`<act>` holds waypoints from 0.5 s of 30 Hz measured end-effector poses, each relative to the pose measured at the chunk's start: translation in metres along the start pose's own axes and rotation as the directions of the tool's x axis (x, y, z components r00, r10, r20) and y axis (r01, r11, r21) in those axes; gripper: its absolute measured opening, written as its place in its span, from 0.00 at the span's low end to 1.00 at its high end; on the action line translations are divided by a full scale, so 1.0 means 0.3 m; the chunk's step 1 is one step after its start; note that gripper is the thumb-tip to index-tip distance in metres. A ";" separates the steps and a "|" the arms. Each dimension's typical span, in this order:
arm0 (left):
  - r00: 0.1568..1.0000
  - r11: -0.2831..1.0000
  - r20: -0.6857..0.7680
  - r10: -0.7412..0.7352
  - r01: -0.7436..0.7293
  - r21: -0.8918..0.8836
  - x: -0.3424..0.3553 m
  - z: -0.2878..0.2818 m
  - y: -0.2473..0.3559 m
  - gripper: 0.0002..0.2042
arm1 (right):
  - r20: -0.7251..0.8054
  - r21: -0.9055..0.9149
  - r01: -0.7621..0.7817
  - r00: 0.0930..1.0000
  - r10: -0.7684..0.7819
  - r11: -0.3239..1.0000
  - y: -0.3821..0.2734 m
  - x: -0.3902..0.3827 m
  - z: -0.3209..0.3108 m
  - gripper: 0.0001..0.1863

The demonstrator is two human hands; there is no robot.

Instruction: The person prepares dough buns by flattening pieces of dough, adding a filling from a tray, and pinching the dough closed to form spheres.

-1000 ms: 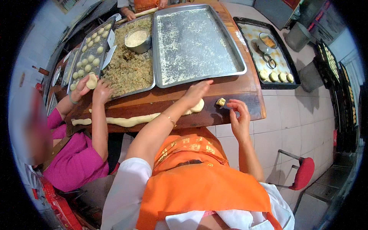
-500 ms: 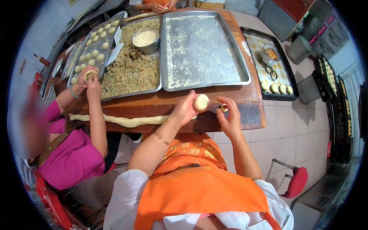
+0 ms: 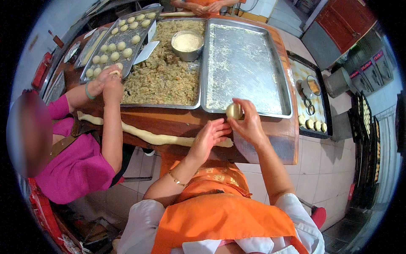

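My right hand grips a round, pale dough cake at the near edge of the large metal tray. A shiny metal band, like a ring mould, shows along the cake's right side; how far the dough sits inside it I cannot tell. Just below and to the left, my left hand is open and holds nothing, its fingers stretched toward the cake. A long rope of pale dough lies along the table's near edge, and my left hand covers part of it.
Left of the large tray stands a tray of chopped filling with a metal bowl in it. Dough balls fill another tray. A co-worker's hands pinch dough at left; another person's hands work at the far side. A black-rimmed tray stands right.
The cake has gone from my left hand to my right, with the metal ring now against it. Both hands shifted toward the tray's edge. My view has turned, sliding the table rightward.
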State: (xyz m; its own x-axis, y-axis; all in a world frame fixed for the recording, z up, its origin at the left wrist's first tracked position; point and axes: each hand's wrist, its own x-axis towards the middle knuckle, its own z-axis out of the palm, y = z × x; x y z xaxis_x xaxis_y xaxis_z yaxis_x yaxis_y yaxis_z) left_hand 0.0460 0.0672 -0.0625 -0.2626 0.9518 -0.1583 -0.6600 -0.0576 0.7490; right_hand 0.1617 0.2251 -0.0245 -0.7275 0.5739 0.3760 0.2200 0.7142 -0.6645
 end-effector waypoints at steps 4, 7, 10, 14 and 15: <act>0.996 0.993 -0.064 0.057 -0.050 0.111 -0.101 -0.079 0.055 0.31 | 0.100 -0.044 0.061 0.993 -0.056 0.997 0.081 0.169 0.038 0.29; 0.988 0.983 -0.115 0.103 -0.084 0.162 -0.161 -0.142 0.079 0.30 | 0.254 -0.065 0.016 0.967 0.001 0.998 0.091 0.248 0.075 0.29; 0.976 0.986 -0.179 0.122 -0.099 0.132 -0.195 -0.194 0.092 0.29 | 0.316 -0.062 0.069 0.948 -0.046 0.996 0.121 0.290 0.121 0.29; 0.959 0.985 -0.245 0.143 -0.115 0.127 -0.221 -0.248 0.096 0.28 | 0.396 -0.152 0.099 0.918 -0.031 0.983 0.137 0.305 0.156 0.27; 0.954 0.984 -0.260 0.152 -0.122 0.131 -0.226 -0.255 0.095 0.27 | 0.401 -0.159 0.118 0.915 -0.045 0.980 0.133 0.303 0.153 0.26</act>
State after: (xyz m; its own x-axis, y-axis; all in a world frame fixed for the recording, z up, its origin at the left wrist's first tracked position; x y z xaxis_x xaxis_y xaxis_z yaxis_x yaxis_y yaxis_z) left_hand -0.0089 -0.0219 -0.0797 -0.5340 0.8205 -0.2039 -0.5251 -0.1328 0.8406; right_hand 0.0745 0.2873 -0.0466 -0.9362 0.3323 0.1146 0.2333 0.8313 -0.5046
